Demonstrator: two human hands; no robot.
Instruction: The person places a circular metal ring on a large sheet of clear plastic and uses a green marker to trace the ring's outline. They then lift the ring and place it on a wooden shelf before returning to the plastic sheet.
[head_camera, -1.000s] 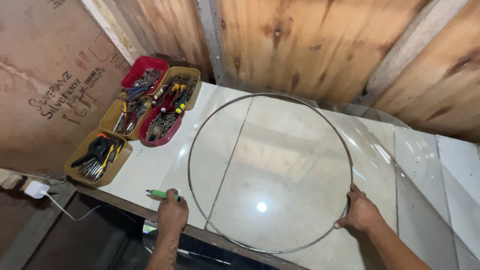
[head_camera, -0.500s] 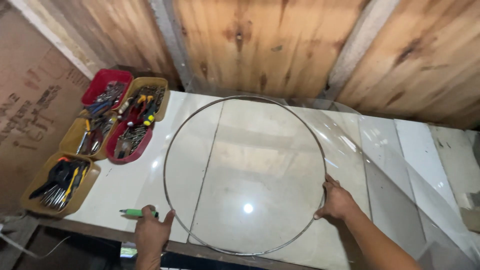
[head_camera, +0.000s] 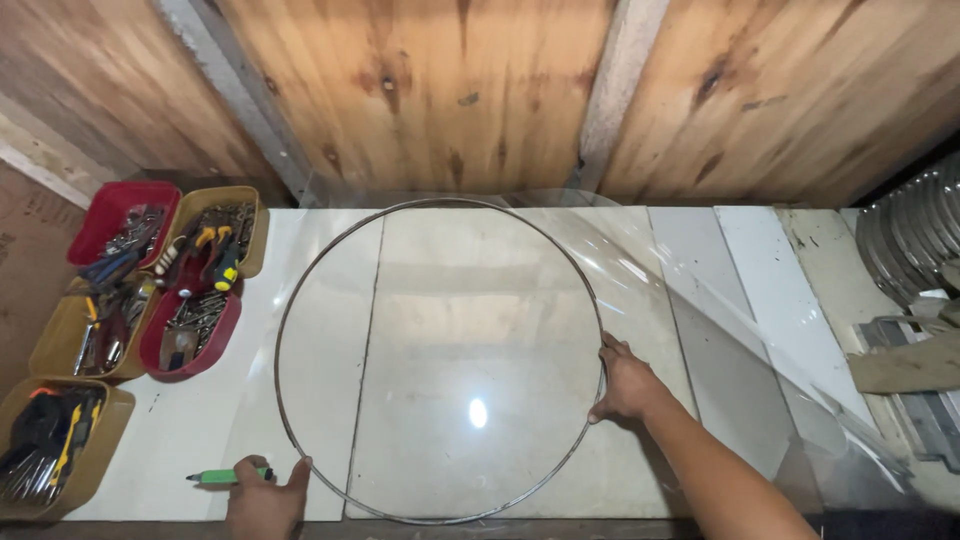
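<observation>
Head view: right hand (head_camera: 625, 383) grips metal ring (head_camera: 300, 290); left hand (head_camera: 265, 500) clutches green marker (head_camera: 228, 477), touching ring.

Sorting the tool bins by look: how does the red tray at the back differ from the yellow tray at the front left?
The red tray sits farthest back by the wooden wall; the yellow tray sits nearest the table's front edge. The red tray holds mostly grey metal pieces, the yellow tray dark-handled tools with orange accents. Both are open plastic bins holding tools.

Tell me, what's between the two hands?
In the head view, the lower arc of the metal ring curves between the left hand and right hand, lying on clear plastic sheet over the pale tabletop.
</observation>
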